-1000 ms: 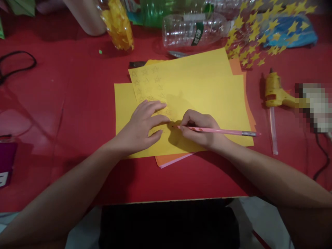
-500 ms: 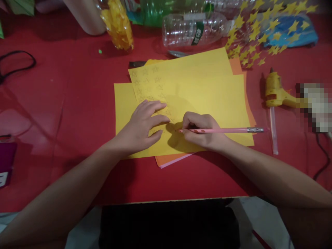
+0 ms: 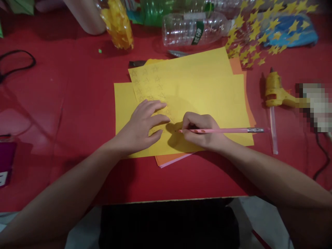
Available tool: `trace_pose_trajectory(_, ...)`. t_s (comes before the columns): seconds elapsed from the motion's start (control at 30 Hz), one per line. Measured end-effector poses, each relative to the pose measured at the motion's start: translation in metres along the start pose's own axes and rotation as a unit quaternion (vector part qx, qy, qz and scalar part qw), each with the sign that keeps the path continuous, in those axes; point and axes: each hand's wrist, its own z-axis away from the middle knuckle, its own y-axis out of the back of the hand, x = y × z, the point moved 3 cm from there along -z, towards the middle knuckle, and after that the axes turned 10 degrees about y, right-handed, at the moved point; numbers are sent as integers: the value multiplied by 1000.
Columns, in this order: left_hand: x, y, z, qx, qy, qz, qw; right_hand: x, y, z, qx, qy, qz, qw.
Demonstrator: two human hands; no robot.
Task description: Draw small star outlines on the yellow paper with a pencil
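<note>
Two overlapping sheets of yellow paper lie on top of orange and pink sheets. Small pencilled stars run in rows down the left part of the upper sheet. My left hand rests flat on the paper with its fingers spread, covering some of the drawings. In my right hand is a pink pencil, gripped near its point, which is just right of my left fingertips. The pencil's eraser end points to the right.
Clear bottles and a container with yellow pieces line the back of the red table. Cut yellow stars stand at the back right. A yellow glue gun lies right of the paper, a purple object far left.
The pencil's tip has shifted very slightly right, off the spot where it was. Both hands otherwise hold nearly the same place.
</note>
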Motion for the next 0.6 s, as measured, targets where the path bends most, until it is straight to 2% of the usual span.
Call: trace_pose_trajectory(0.6,0,-1,0,12,-5,-10,1000,0,-4,2,-18,-4,17,1000)
